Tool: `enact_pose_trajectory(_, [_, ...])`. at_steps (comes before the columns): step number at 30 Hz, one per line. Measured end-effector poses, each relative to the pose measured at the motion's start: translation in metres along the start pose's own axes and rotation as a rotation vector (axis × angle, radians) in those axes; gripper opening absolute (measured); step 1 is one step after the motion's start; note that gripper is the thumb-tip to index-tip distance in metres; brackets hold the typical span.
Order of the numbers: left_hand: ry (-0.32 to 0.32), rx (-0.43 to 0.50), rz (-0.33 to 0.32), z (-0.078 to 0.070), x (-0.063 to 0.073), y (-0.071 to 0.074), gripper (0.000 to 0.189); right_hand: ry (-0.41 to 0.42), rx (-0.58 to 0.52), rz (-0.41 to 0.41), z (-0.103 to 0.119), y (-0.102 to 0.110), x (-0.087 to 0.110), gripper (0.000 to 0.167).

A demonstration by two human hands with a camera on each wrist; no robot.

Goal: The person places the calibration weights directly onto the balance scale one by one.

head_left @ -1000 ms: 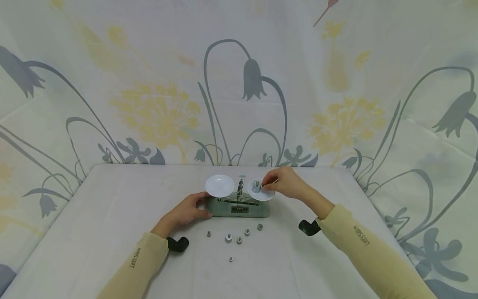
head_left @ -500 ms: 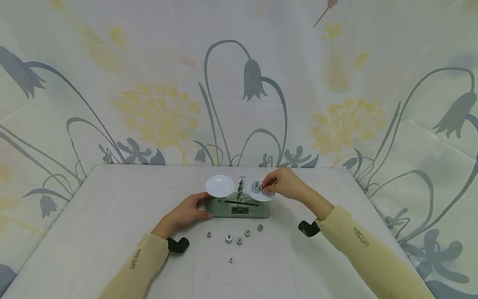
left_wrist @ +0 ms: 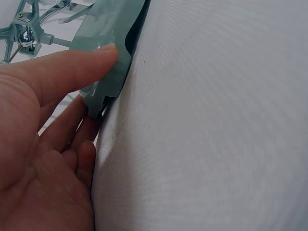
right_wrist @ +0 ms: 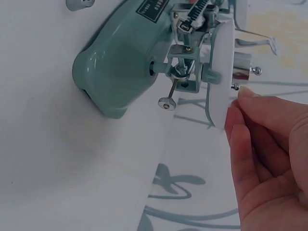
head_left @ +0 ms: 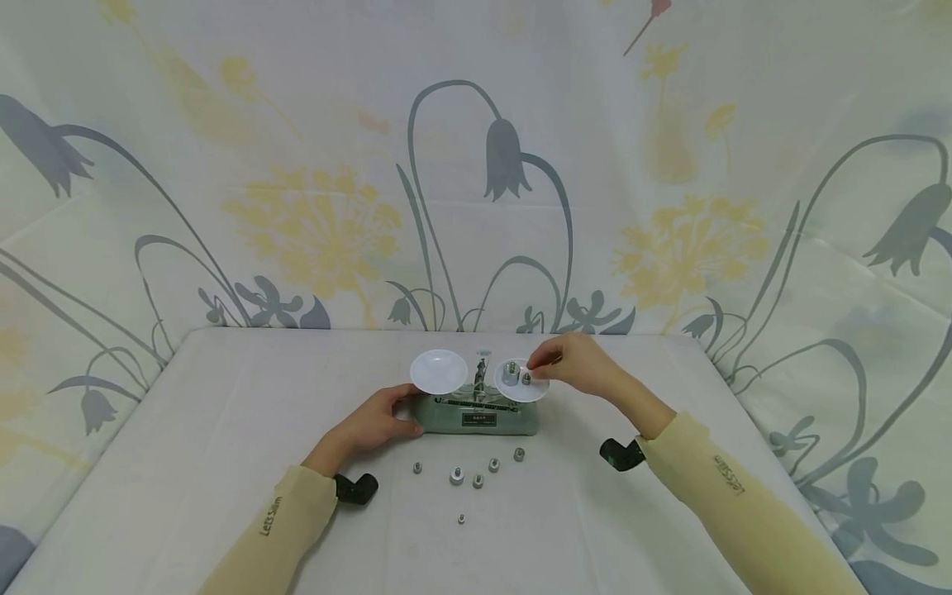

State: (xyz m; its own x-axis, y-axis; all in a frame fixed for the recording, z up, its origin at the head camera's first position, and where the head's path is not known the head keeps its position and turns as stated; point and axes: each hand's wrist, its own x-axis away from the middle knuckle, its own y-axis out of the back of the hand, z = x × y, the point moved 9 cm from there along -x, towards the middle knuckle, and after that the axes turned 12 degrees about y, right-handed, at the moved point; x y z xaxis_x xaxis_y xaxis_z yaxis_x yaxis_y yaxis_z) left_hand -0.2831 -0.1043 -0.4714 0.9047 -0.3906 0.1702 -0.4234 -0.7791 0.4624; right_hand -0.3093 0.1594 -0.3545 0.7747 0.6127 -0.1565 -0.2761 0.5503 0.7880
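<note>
A green balance scale (head_left: 478, 420) with two white pans stands on the table. My left hand (head_left: 375, 420) grips the left end of its base, thumb on the front face and fingers behind, as the left wrist view shows. The left pan (head_left: 439, 371) holds nothing. On the right pan (head_left: 534, 393) stand a large metal weight (head_left: 511, 373) and a small weight (head_left: 525, 378). My right hand (head_left: 576, 364) is at that pan's right side, fingers loosely bent and holding nothing. In the right wrist view its thumb tip is right beside the small weight's knob (right_wrist: 236, 87).
Several small metal weights lie in front of the scale, among them a wider one (head_left: 457, 476), one at the right (head_left: 519, 454) and the smallest (head_left: 461, 519) nearest me. The white cloth-covered table (head_left: 223, 397) ends at a flower-print curtain (head_left: 327, 165).
My right hand has let go of the small weight, leaving it on the right pan beside the large one, and has drawn back slightly to the right. The left hand holds still.
</note>
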Motion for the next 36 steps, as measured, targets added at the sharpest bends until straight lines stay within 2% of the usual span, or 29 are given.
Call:
enact_pose_trajectory(10, [0.009,0.006,-0.001,-0.003,0.003,0.001,0.068,0.015,-0.042,-0.063,-0.009,0.012,0.01,0.009])
enact_pose_trajectory(18, [0.016,0.011,-0.003,-0.002,0.002,0.001,0.067,-0.011,-0.083,-0.092,-0.019,0.015,0.024,0.011])
enact_pose_trajectory(29, [0.027,-0.027,0.001,0.0,0.001,0.0,0.068,-0.039,-0.172,-0.105,-0.036,0.009,0.047,0.015])
enact_pose_trajectory(36, [0.036,-0.017,0.002,0.0,0.0,0.001,0.068,-0.064,-0.186,-0.119,-0.044,0.002,0.059,0.019])
